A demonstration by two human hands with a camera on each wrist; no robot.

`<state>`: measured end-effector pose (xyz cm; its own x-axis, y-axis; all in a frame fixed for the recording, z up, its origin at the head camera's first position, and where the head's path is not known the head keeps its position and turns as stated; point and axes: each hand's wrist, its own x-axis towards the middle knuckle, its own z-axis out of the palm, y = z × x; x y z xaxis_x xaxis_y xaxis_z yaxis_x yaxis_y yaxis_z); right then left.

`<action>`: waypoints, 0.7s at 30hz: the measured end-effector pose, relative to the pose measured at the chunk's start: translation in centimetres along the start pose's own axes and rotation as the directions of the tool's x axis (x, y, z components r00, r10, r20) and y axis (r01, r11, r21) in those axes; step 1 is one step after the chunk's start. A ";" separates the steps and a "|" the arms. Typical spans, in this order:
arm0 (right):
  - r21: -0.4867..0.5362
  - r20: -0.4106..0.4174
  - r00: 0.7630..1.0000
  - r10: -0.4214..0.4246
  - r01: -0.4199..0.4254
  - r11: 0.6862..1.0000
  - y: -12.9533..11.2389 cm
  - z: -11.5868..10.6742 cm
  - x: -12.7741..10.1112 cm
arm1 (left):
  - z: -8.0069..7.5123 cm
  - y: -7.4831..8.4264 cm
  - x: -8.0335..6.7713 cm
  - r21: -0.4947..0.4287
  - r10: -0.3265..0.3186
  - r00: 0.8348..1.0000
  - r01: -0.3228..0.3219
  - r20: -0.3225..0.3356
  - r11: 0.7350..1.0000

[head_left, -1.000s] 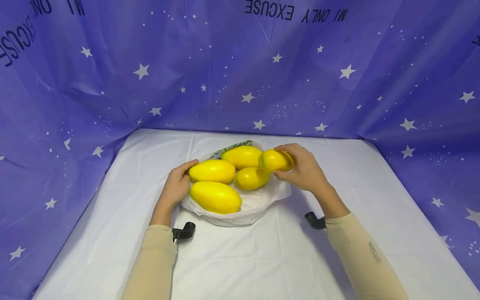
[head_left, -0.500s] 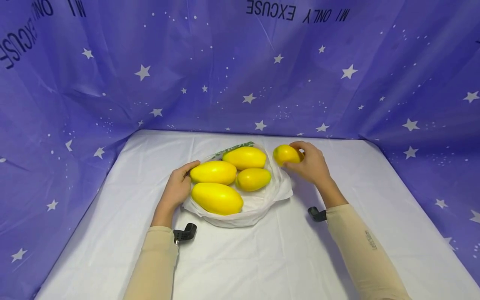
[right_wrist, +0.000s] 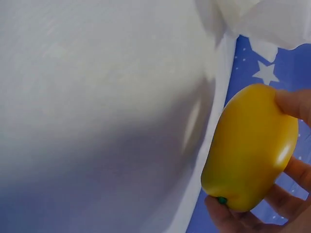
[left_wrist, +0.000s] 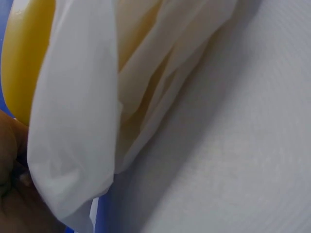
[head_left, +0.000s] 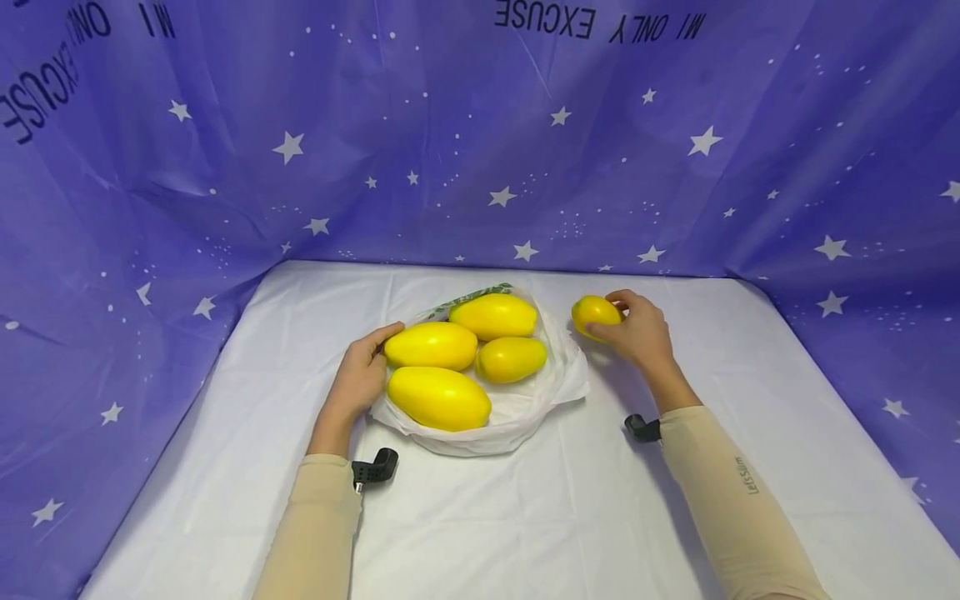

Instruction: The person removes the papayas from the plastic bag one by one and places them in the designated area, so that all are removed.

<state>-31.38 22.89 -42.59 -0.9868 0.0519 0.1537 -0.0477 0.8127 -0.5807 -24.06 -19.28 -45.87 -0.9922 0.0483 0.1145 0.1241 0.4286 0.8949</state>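
Note:
In the head view, my right hand (head_left: pixel 643 335) grips a small yellow mango (head_left: pixel 592 315), right of a white plastic bag (head_left: pixel 517 421). The right wrist view shows this mango (right_wrist: pixel 250 150) with a small green stem at one end, thumb and fingers around it. My left hand (head_left: pixel 357 379) holds the bag's left edge, its fingertips beside a large yellow mango (head_left: pixel 431 346). Several mangoes lie on the opened bag, among them a large front one (head_left: pixel 438 398), a back one (head_left: pixel 493 317) and a smaller one (head_left: pixel 512 360). White bag folds (left_wrist: pixel 80 111) fill much of the left wrist view.
A white cloth covers the table (head_left: pixel 480 533). Behind it and at both sides hangs a purple curtain (head_left: pixel 450 125) with white stars and lettering. Green print (head_left: pixel 480 293) shows on the bag's back edge. A black camera mount (head_left: pixel 377 467) sticks out from the left wrist.
My right hand has carried the small mango rightward, from above the bag's right side to beyond its edge. My left hand stays at the bag's left edge.

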 end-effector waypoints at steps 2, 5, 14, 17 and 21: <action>-0.012 0.006 1.000 0.020 -0.020 1.000 0.3 0.0 0.0 | 0.0 -0.1 0.0 0.000 -0.001 1.000 0.001 0.000 1.000; -0.022 0.012 0.999 0.039 -0.039 0.999 0.7 0.1 -0.1 | 0.0 -0.1 0.0 -0.001 -0.002 1.000 0.002 0.003 1.000; -0.037 0.001 1.000 0.017 -0.017 0.999 1.0 0.1 -0.3 | -0.2 0.2 0.0 -0.006 -0.003 1.000 0.003 0.001 1.000; -0.051 0.007 1.000 0.017 -0.017 0.999 0.9 0.2 -0.3 | -0.2 0.2 -0.1 -0.008 0.000 1.000 0.000 0.003 1.000; -0.049 -0.004 1.000 0.011 -0.011 0.999 0.9 0.3 -0.4 | -0.1 0.0 -0.1 -0.012 0.003 1.000 -0.003 0.005 1.000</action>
<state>-31.04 23.42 -43.43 -0.9865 0.0633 0.1507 -0.0290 0.8396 -0.5424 -23.95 -19.37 -45.80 -0.9918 0.0544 0.1154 0.1276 0.4178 0.8995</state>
